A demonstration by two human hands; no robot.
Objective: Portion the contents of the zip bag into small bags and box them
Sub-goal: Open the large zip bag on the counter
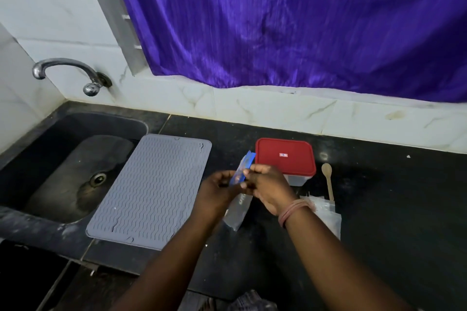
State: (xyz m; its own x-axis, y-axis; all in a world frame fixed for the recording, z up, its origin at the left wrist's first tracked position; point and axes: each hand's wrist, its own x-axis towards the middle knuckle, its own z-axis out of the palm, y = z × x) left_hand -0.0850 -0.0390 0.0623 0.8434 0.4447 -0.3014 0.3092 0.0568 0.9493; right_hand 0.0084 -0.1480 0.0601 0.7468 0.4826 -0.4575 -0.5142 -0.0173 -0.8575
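There is one view only, from the person's head. It looks forward and down at the dark counter point(379, 197), close above both forearms.

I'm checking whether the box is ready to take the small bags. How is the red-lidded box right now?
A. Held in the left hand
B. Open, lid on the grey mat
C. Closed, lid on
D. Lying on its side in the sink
C: the red lid sits flat on the box, which stands on the counter behind both hands.
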